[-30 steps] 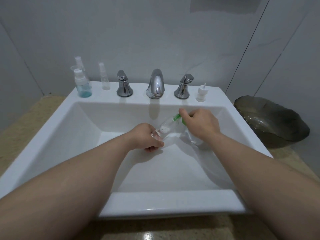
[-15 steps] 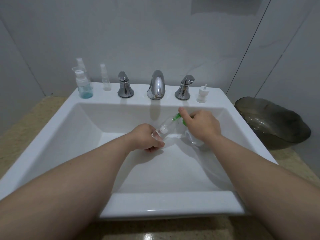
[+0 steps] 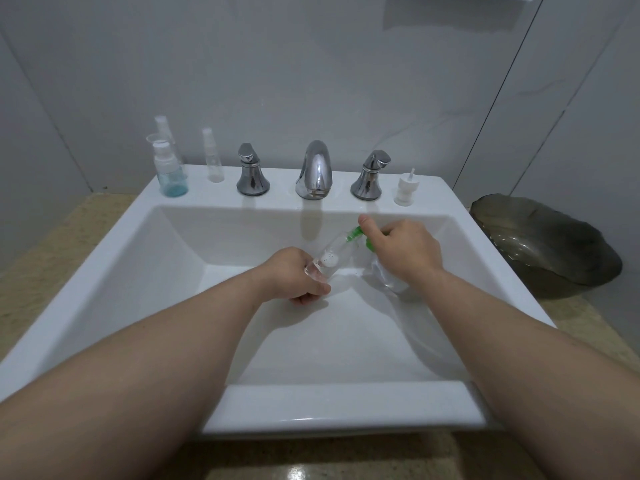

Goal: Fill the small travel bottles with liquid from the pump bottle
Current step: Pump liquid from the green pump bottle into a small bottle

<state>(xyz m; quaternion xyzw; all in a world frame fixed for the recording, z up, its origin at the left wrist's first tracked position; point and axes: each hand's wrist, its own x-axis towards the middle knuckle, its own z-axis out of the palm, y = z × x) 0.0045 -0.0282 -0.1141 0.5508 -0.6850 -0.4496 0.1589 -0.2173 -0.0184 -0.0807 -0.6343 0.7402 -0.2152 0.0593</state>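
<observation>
Holding unchanged: left hand (image 3: pixel 294 275) fingers are clamping the tilted travel bottle (image 3: pixel 327 261), right hand (image 3: pixel 405 251) fingers are gripping the pump bottle (image 3: pixel 384 278); filling is likely continuing.

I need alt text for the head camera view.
The left hand holds a small clear travel bottle tilted over a white sink; the right hand grips a pump bottle, its green nozzle at the small bottle's mouth. Other small bottles stand on the back ledge.
</observation>
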